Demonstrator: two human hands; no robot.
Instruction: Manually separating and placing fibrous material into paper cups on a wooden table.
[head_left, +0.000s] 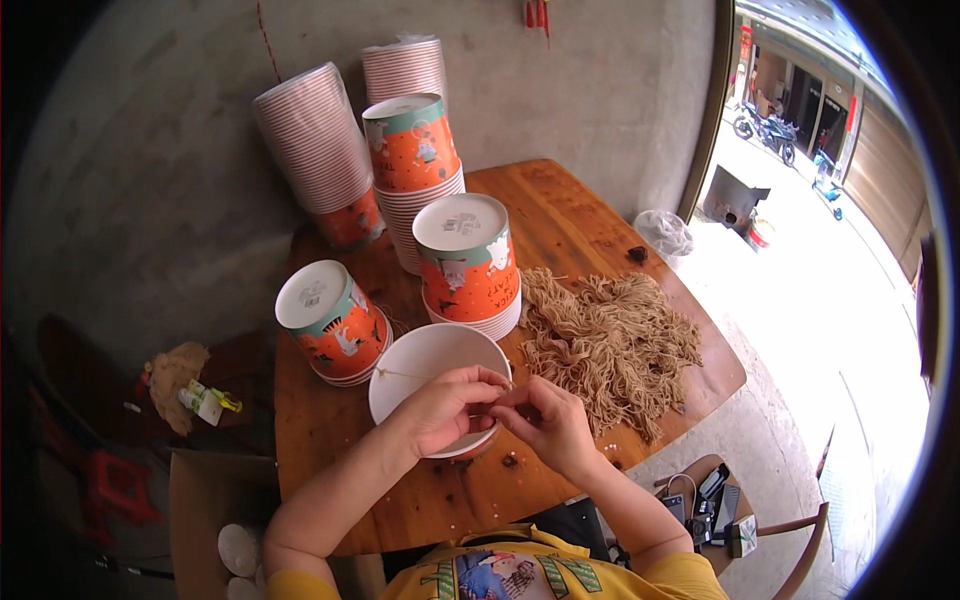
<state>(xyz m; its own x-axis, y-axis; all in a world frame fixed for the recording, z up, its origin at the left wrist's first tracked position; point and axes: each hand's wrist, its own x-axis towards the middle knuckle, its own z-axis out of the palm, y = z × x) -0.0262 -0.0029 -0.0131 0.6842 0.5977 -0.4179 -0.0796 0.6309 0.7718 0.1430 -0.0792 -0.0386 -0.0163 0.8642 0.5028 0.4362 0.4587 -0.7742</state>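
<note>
In front of me an open paper bucket (415,350) stands upright, its inside white and its outside orange. A thin tan string (402,375) runs across its mouth from a small knot at the left rim towards my fingers. Above the bucket's right rim, my left hand (450,410) is closed, its thumb and fingers pinched on the string. My right hand (553,422) meets it from the right, thumb and forefinger pinched at the same spot. The fingers hide the string's end there. Right of the bucket lies a loose heap of tan strings (620,350).
Upside-down orange buckets (465,270) stand in stacks behind, with a shorter stack (335,325) at left. Taller wrapped stacks (315,140) lean near the wall. The wooden table (560,210) holds them. A stool with small devices (710,510) is at lower right, a cardboard box (195,510) at lower left.
</note>
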